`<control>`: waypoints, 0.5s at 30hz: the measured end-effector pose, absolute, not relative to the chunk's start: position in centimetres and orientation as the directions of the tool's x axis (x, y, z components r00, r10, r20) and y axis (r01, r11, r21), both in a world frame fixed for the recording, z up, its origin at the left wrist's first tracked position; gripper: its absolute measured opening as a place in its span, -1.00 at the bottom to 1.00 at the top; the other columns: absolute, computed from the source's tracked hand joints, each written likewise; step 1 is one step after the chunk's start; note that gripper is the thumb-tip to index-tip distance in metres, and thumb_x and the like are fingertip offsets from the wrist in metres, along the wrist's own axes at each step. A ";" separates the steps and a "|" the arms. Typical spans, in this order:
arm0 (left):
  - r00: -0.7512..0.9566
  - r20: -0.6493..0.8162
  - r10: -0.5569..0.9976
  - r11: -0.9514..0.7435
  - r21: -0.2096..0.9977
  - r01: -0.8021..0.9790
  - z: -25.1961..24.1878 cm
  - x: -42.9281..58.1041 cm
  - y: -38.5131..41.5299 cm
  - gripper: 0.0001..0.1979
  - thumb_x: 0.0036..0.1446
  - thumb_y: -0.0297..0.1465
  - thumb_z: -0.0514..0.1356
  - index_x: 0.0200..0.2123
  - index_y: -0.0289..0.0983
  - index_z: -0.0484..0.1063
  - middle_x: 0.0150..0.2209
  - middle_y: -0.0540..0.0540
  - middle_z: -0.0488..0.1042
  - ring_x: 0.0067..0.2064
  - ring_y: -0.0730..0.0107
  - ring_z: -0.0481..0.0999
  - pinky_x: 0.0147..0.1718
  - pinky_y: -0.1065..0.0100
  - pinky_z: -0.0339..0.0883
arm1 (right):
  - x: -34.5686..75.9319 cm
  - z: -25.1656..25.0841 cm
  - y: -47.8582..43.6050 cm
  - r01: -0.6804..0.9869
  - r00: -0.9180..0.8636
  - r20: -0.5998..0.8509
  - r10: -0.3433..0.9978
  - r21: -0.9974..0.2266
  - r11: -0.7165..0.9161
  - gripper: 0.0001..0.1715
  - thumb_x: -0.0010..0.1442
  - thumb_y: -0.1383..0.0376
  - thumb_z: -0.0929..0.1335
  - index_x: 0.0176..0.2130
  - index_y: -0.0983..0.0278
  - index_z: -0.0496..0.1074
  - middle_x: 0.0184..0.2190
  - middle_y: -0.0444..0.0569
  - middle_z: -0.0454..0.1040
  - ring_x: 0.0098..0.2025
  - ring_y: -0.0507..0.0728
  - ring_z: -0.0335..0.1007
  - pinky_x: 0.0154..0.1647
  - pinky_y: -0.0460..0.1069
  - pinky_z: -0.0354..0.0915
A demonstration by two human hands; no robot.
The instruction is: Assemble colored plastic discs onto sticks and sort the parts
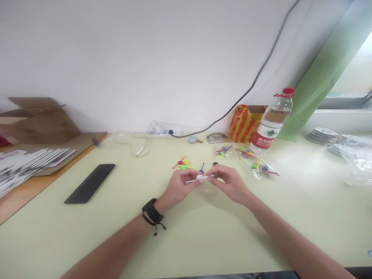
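My left hand point(183, 181) and my right hand point(228, 182) meet in front of me above the table. Between their fingertips is a small white plastic piece point(199, 177) with a round disc and a thin stem. Both hands pinch it, the left at the disc end and the right at the other end. Just behind, a blue plastic piece point(202, 167) of similar shape lies on the table, partly hidden by my fingers. Red, yellow and green pieces point(183, 162) lie beyond my left hand. A small black round piece point(215, 163) shows behind my right hand.
Clear bags of coloured pieces point(263, 169) lie right of centre. Behind them stand a water bottle point(270, 126) and a striped bag point(242, 126). A black flat case point(90, 183) lies at left, a power strip point(163, 130) by the wall, stacked discs point(321, 135) at right.
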State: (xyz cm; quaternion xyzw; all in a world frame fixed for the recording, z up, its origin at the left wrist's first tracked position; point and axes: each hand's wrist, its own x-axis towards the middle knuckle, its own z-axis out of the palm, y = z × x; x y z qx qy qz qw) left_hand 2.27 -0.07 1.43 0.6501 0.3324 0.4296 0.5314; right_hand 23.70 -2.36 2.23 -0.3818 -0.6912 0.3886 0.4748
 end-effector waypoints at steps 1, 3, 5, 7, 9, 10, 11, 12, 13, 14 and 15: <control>0.408 0.206 0.889 -0.214 0.976 -0.028 1.4 2.2 -0.1 -0.76 0.07 -0.30 0.46 -0.22 -0.32 0.65 -0.19 -0.20 0.66 -0.16 0.20 0.64 -0.10 0.26 0.55 | 23.7 2.2 -2.3 0.148 -0.248 0.344 0.906 -0.911 0.386 -0.85 0.27 0.20 0.45 -0.16 0.18 0.60 -0.29 0.00 0.57 -0.30 0.13 0.43 -0.23 0.06 0.39; 0.403 0.198 0.893 -0.199 0.979 -0.039 1.3 2.2 -0.1 -0.78 0.07 -0.31 0.46 -0.25 -0.33 0.64 -0.26 -0.18 0.66 -0.22 0.25 0.64 -0.16 0.29 0.54 | 23.7 2.1 -2.3 0.105 -0.241 0.314 0.918 -0.932 0.347 -0.82 0.26 0.17 0.46 -0.16 0.20 0.58 -0.31 -0.03 0.55 -0.32 0.11 0.41 -0.26 0.04 0.37; 0.391 0.190 0.900 -0.188 0.981 -0.045 1.3 2.2 -0.3 -0.79 0.06 -0.33 0.46 -0.28 -0.33 0.63 -0.30 -0.16 0.64 -0.25 0.27 0.63 -0.20 0.31 0.54 | 23.6 2.1 -2.2 0.033 -0.239 0.291 0.926 -0.951 0.307 -0.78 0.24 0.15 0.48 -0.15 0.20 0.56 -0.32 -0.04 0.52 -0.30 0.11 0.40 -0.24 0.04 0.36; 0.373 0.188 0.909 -0.183 0.982 -0.049 1.3 2.2 -0.3 -0.79 0.05 -0.34 0.47 -0.29 -0.34 0.62 -0.28 -0.17 0.64 -0.24 0.27 0.63 -0.18 0.30 0.54 | 23.4 2.2 -2.3 -0.043 -0.215 0.265 0.940 -0.964 0.262 -0.73 0.22 0.14 0.50 -0.12 0.19 0.52 -0.31 -0.06 0.49 -0.29 0.11 0.40 -0.24 0.03 0.36; 0.352 0.191 0.917 -0.171 0.981 -0.086 1.4 2.2 -0.4 -0.79 0.04 -0.36 0.48 -0.29 -0.34 0.60 -0.24 -0.19 0.65 -0.21 0.24 0.65 -0.13 0.26 0.55 | 23.1 2.4 -2.5 -0.095 -0.194 0.194 0.962 -0.979 0.178 -0.68 0.23 0.11 0.49 -0.09 0.18 0.47 -0.30 -0.09 0.47 -0.32 0.09 0.40 -0.24 0.03 0.36; 0.346 0.195 0.918 -0.163 0.979 -0.120 1.4 2.3 -0.4 -0.79 0.04 -0.36 0.48 -0.30 -0.33 0.59 -0.21 -0.20 0.65 -0.18 0.22 0.66 -0.10 0.24 0.56 | 22.9 2.5 -2.6 -0.116 -0.204 0.138 0.969 -0.986 0.116 -0.67 0.24 0.09 0.48 -0.08 0.17 0.44 -0.28 -0.10 0.47 -0.34 0.07 0.41 -0.24 0.04 0.37; 0.345 0.203 0.916 -0.156 0.975 -0.160 1.5 2.3 -0.4 -0.80 0.03 -0.37 0.48 -0.32 -0.33 0.57 -0.18 -0.21 0.66 -0.14 0.19 0.66 -0.07 0.21 0.56 | 22.8 2.5 -2.8 -0.135 -0.235 0.077 0.969 -0.990 0.046 -0.67 0.26 0.06 0.46 -0.07 0.17 0.43 -0.26 -0.10 0.47 -0.36 0.07 0.41 -0.23 0.05 0.37; 0.347 0.216 0.913 -0.152 0.968 -0.200 1.6 2.4 -0.4 -0.80 0.03 -0.38 0.48 -0.34 -0.33 0.56 -0.14 -0.23 0.66 -0.10 0.16 0.66 -0.04 0.18 0.55 | 22.6 2.5 -2.9 -0.156 -0.286 0.019 0.958 -0.987 -0.027 -0.66 0.29 0.03 0.43 -0.06 0.16 0.42 -0.23 -0.09 0.47 -0.35 0.06 0.43 -0.21 0.06 0.39; 0.350 0.231 0.908 -0.153 0.960 -0.235 1.7 2.5 -0.4 -0.80 0.03 -0.39 0.48 -0.36 -0.33 0.54 -0.10 -0.24 0.65 -0.06 0.13 0.66 0.00 0.14 0.54 | 22.4 2.5 -3.1 -0.176 -0.345 -0.024 0.938 -0.980 -0.090 -0.65 0.30 0.01 0.41 -0.04 0.16 0.41 -0.19 -0.08 0.48 -0.34 0.07 0.45 -0.17 0.07 0.40; 0.353 0.245 0.903 -0.157 0.953 -0.260 1.8 2.5 -0.4 -0.79 0.03 -0.40 0.48 -0.37 -0.33 0.53 -0.07 -0.26 0.65 -0.02 0.10 0.65 0.04 0.11 0.53 | 22.2 2.5 -3.2 -0.195 -0.406 -0.049 0.913 -0.971 -0.139 -0.63 0.32 0.00 0.40 -0.02 0.15 0.41 -0.15 -0.06 0.48 -0.31 0.08 0.47 -0.13 0.09 0.40; 0.354 0.258 0.899 -0.163 0.947 -0.276 1.9 2.6 -0.5 -0.79 0.03 -0.41 0.48 -0.36 -0.33 0.52 -0.05 -0.27 0.65 0.01 0.07 0.64 0.07 0.07 0.51 | 22.1 2.4 -3.3 -0.211 -0.460 -0.061 0.886 -0.962 -0.176 -0.61 0.32 0.00 0.39 0.02 0.14 0.40 -0.10 -0.05 0.48 -0.28 0.09 0.48 -0.10 0.10 0.41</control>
